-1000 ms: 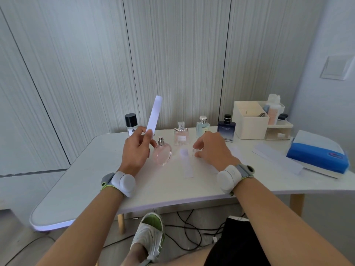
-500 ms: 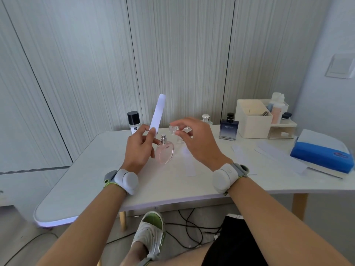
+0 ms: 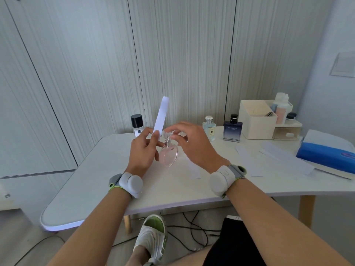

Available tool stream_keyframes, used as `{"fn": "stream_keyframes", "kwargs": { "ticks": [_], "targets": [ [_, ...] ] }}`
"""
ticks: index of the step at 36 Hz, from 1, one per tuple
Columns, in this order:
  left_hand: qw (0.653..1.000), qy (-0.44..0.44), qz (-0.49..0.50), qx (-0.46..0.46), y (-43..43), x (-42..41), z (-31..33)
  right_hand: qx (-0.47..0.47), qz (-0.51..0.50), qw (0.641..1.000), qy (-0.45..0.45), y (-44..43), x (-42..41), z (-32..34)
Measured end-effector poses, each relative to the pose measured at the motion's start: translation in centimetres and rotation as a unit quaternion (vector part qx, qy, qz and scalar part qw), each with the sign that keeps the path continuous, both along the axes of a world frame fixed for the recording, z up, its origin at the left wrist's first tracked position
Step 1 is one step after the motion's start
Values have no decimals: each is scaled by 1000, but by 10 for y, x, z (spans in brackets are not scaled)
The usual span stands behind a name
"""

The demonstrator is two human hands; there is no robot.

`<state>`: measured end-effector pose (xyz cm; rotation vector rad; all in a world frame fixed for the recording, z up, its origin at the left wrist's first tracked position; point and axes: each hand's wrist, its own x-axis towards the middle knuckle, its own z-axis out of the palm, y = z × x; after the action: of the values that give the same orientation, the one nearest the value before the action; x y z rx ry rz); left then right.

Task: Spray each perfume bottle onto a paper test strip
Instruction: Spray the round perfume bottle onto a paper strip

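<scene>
One white bench (image 3: 99, 181) fills the middle of the frame, with a blue-and-white pack (image 3: 326, 154) at its right edge and a cream organiser box (image 3: 257, 121) at upper right.

Your two hands sit just left of centre, close together but not touching. Behind them along the wall stand a dark blue bottle (image 3: 232, 130), a pale blue bottle (image 3: 209, 129) and, to the left, a black-capped bottle (image 3: 137, 125).

Between your hands is the round pink perfume bottle (image 3: 170, 155), neck up and slightly tilted, its body against your left fingers. I cannot tell whether it rests on the bench or in that hand.

Your left hand (image 3: 142, 152) is curled and pinches the paper test strip (image 3: 162, 114) between thumb and forefinger. The strip's long axis is nearly upright, with its free end high above the bottles and its lower part just left of the sprayer.

Your right hand (image 3: 194, 146), the nearer one to the nozzle, pinches a small clear cap (image 3: 168, 133) directly over the silver sprayer. The next move likely depends on that vertical line-up. I cannot tell whether the cap is seated on the sprayer or clear of it.
</scene>
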<state>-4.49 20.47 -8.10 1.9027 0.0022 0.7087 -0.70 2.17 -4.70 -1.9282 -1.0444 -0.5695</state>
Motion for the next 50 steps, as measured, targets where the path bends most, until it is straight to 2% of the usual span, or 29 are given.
{"fn": "stream_keyframes", "kwargs": {
  "ticks": [25,35,38,50],
  "targets": [
    [1000,-7,4,10,3,5,-5,-47,5,999,27,6,2,2],
    [1000,-7,2,15,3,4,-5,-37,37,997,59,5,4,0],
    [1000,-5,2,15,4,4,-5,-49,25,998,43,5,4,0],
    [999,1,41,8,6,5,-4,-19,8,996,84,3,0,-6]
  ]
}}
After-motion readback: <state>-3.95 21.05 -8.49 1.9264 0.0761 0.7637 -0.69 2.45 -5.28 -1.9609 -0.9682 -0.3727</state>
